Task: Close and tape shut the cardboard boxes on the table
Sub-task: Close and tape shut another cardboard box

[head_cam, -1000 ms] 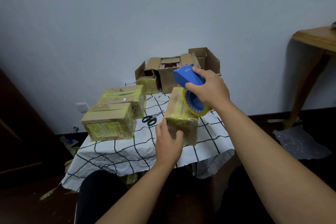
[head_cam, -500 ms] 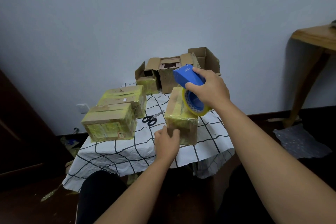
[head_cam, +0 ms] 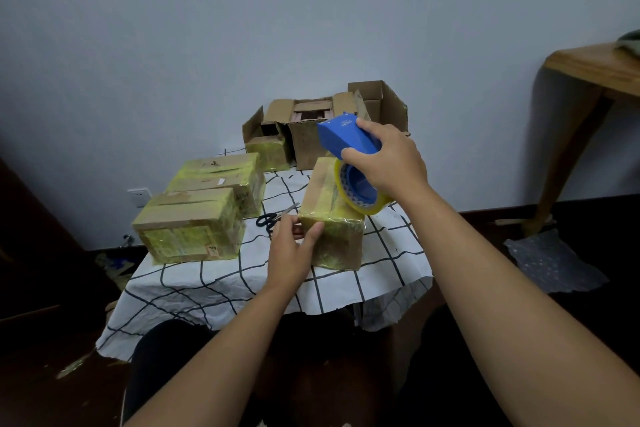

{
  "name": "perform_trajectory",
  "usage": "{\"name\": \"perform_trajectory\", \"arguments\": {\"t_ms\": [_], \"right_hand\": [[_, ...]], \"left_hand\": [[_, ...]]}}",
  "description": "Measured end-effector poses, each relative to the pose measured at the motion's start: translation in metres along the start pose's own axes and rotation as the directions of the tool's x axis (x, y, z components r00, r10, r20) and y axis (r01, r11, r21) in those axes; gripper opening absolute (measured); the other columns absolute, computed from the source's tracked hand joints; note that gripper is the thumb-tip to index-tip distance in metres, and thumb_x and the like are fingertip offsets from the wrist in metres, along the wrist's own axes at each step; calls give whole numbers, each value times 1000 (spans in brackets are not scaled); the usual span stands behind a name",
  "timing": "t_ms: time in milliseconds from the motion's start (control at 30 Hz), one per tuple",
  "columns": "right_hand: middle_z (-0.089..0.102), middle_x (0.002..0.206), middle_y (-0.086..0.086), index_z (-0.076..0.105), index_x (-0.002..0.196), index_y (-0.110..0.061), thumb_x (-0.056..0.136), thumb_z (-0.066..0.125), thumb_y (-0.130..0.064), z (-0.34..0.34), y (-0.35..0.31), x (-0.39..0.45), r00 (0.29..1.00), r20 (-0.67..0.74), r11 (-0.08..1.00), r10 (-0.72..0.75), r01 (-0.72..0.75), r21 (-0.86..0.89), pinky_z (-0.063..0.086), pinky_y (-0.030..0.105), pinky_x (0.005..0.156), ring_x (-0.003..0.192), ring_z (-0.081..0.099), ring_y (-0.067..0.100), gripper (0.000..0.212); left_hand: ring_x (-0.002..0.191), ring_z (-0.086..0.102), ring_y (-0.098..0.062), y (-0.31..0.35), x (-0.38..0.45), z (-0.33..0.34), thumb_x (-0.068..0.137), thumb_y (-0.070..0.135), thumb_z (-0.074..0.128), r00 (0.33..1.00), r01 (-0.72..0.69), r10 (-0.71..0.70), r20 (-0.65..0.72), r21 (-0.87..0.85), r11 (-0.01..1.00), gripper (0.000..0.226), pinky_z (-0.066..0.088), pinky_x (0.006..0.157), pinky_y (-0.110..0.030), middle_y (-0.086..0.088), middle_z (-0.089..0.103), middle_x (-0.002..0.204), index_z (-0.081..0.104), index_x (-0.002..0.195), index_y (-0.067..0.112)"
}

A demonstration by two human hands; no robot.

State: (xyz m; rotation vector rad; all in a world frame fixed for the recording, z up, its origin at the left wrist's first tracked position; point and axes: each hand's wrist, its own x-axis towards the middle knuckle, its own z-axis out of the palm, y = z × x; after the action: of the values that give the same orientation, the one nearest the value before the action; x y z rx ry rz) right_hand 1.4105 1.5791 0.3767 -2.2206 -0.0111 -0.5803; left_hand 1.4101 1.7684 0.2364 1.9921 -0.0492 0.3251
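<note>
A closed cardboard box wrapped in yellowish tape stands near the table's front right. My left hand grips its near left corner, thumb on the front face. My right hand holds a blue tape dispenser with a yellow tape roll above the box's right top edge. Two taped boxes, one nearer and one behind it, sit at the left. Open cardboard boxes stand at the back against the wall.
Black scissors lie on the checked tablecloth between the boxes. A wooden side table stands at the right, with crumpled plastic wrap on the dark floor beneath. Tape scraps lie on the floor at the left.
My left hand has slid from the box's front face to its near left corner. The right hand and dispenser have stayed in place over the box.
</note>
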Motion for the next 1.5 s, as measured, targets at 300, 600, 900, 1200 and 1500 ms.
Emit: {"name": "perform_trajectory", "arguments": {"t_ms": [300,600,900,1200,1500], "right_hand": [[52,118,-10,46,145,-38,84,68,-47,-1,4,-1,1000,5,999,19,-19,31,51,44,90,107,51,15,65],[54,127,-7,46,146,-36,84,67,-47,-1,1,0,1000,11,1000,-11,11,10,50,40,87,106,51,14,66],[53,127,-8,45,146,-38,83,68,-47,0,0,-1,1000,11,1000,-4,4,4,50,40,86,108,52,15,67],[54,128,-8,46,145,-37,83,68,-48,-1,2,-1,1000,1,1000,2,-2,13,51,42,88,109,53,16,66],[54,125,-8,46,145,-36,84,67,-47,-2,2,-2,1000,-3,1000,3,-3,8,52,42,87,107,53,15,66]], "left_hand": [[94,59,-13,-2,-1,-1,86,44,70,999,-34,33,14,54,998,31,52,78,-34,0,60,104,54,103,23],[86,60,-11,3,3,-10,81,46,73,995,-74,61,74,189,979,35,53,71,-38,7,62,93,54,98,24],[73,58,-23,9,9,-22,96,38,58,988,-107,86,127,176,979,28,46,63,-39,0,57,74,44,76,25],[79,61,-21,6,8,-24,93,31,65,983,-107,79,168,165,980,17,47,69,-37,-2,62,81,51,86,25],[118,48,-11,20,2,-10,89,53,63,986,-94,92,138,7,996,60,44,95,-30,5,39,130,41,142,34]]}}
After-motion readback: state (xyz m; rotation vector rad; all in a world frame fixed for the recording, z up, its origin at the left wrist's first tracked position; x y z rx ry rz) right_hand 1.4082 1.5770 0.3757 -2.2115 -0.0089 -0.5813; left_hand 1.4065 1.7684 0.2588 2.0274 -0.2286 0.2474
